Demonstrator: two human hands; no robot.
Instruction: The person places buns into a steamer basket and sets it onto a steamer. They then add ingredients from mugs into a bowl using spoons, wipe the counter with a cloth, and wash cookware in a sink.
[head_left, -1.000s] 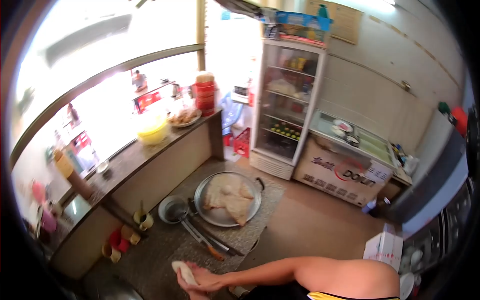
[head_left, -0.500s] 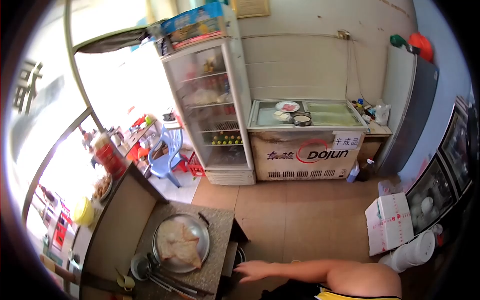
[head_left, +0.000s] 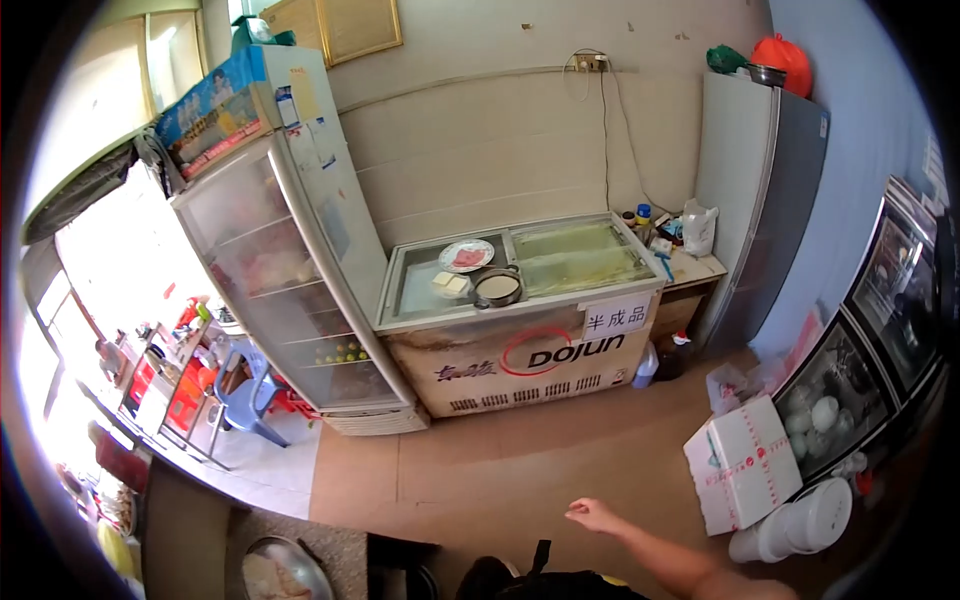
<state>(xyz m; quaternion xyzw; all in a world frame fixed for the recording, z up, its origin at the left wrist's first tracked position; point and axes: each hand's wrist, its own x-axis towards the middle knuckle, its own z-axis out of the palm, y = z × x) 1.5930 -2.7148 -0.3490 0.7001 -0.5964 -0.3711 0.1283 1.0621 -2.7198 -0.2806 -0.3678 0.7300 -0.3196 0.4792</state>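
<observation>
Dark round metal pan (head_left: 505, 302), off-white contents (head_left: 497, 287), on the glass top of a stained white chest freezer (head_left: 480, 350); just beside it, a small pale dish (head_left: 459, 294) of whitish blocks (head_left: 450, 282) and a patterned white plate (head_left: 488, 250) bearing pink food (head_left: 467, 258).

Right hand (head_left: 594, 514) over brown tiled floor (head_left: 490, 450), well apart from these; fingers bent, bunched. Too small to tell whether they pinch anything.

Step, as judged: between handlings, no contact visible. Handling that pan would call for closing the gap and opening the fingers.

Left hand out of view. Round metal tray (head_left: 308, 573) with flat pale dough (head_left: 268, 580) cut off below. Glass-door fridge (head_left: 290, 290) contents mostly hazy.
</observation>
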